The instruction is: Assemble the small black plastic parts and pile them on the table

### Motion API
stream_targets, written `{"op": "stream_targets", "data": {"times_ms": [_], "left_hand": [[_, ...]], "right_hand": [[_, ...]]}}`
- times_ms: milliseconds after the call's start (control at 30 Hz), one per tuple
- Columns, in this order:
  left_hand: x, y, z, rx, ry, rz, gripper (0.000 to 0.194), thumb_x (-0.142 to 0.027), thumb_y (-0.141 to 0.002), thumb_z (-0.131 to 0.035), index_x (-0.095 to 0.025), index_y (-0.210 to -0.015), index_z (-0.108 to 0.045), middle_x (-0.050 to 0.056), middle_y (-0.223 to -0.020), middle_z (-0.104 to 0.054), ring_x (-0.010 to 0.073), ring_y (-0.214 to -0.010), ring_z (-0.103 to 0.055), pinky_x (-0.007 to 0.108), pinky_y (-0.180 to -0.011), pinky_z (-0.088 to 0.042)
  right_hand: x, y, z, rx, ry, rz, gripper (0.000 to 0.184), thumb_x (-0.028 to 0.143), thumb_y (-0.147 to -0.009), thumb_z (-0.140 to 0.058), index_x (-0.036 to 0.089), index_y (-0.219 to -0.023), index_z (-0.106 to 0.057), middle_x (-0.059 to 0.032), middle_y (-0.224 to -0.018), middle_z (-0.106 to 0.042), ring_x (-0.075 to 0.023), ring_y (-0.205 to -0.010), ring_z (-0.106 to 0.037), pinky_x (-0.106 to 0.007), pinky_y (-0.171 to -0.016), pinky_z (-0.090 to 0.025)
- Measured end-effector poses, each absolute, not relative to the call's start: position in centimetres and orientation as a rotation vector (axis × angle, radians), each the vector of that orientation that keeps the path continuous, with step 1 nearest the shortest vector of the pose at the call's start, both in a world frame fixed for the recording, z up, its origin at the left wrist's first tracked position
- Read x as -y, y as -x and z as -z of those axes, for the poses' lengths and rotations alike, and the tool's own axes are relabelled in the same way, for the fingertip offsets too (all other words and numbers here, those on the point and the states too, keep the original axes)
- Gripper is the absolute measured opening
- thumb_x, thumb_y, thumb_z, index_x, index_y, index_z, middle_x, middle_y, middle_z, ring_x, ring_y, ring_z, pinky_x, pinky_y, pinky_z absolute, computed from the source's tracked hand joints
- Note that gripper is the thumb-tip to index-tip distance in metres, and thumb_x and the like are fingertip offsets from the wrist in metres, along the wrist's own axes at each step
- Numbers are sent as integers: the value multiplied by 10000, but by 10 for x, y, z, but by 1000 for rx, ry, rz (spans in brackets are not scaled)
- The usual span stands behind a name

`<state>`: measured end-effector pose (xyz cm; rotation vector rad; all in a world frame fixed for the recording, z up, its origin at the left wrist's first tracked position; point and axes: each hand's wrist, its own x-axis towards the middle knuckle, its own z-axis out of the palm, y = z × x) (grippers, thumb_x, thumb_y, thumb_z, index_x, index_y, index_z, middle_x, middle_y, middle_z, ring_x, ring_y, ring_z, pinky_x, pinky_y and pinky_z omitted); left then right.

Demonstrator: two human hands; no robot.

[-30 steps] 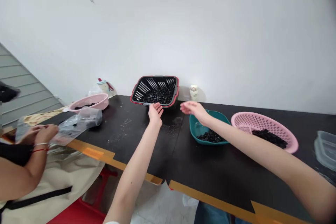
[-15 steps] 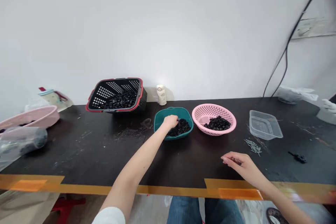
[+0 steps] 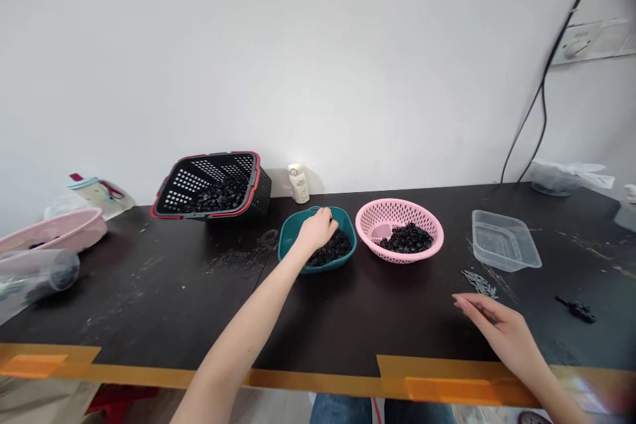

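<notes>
My left hand (image 3: 318,228) hangs over the teal basin (image 3: 291,252), its fingers pinched together above the small black pieces (image 3: 334,250) inside. Whatever sits between those fingertips is too small to make out. Lower on the right, my right hand (image 3: 499,324) is above the table, thumb and forefinger closed to a pinch; I cannot tell whether anything is in it. Just beyond its fingers lies a little pile of thin grey pins (image 3: 481,283). A pink colander (image 3: 372,225) next to the teal basin holds small black ring-like pieces (image 3: 410,238).
A tilted black basket (image 3: 261,195) with a red rim holds more black pieces. Nearby stand a white bottle (image 3: 299,185) and a clear plastic tub (image 3: 507,248). A black tool-like object (image 3: 576,309) lies at right; a pink basin (image 3: 89,228) and clear bag (image 3: 42,275) at left.
My right hand has moved right, closer to the grey pins. The left hand has risen slightly within the teal basin's area. The whole view has shifted a little.
</notes>
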<state>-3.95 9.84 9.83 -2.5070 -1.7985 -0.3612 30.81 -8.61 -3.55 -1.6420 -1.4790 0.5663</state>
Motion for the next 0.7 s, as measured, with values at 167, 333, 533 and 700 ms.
{"op": "stream_targets", "data": {"times_ms": [167,333,533,700], "left_hand": [[-24,14,-93,1287,2963,757,255,-248,-940,-337,-208,-810,-552,16,-779,-583,148,-713,-548,250,-673,-407],[-4,-4,-38,1113,3260,784,230,-280,-932,-420,-210,-891,-636,39,-837,-629,148,-707,-572,240,-639,-427],[-28,4,5,1324,3252,1063,267,-321,-919,-478,-246,-1095,-664,53,-976,-666,159,-785,-606,249,-686,-477],[-26,4,11,1569,3255,1170,253,-332,-853,-587,-237,-1075,-662,19,-875,-651,110,-597,-518,238,-610,-442]], "right_hand": [[76,-340,38,1439,1834,-300,424,575,-797,-554,249,-1030,-692,-54,-862,-708,-205,-644,-622,-324,-615,-508],[57,-359,7,1537,1904,-195,395,513,-821,-524,220,-1029,-688,-50,-797,-688,-201,-658,-616,-317,-635,-477],[25,-359,-22,1752,2175,-247,215,406,-781,-581,274,-896,-705,-10,-903,-716,-201,-771,-640,-278,-615,-424],[1,-353,-23,1829,2444,-256,177,342,-792,-558,272,-870,-700,-23,-910,-704,-215,-808,-635,-286,-597,-383]]}}
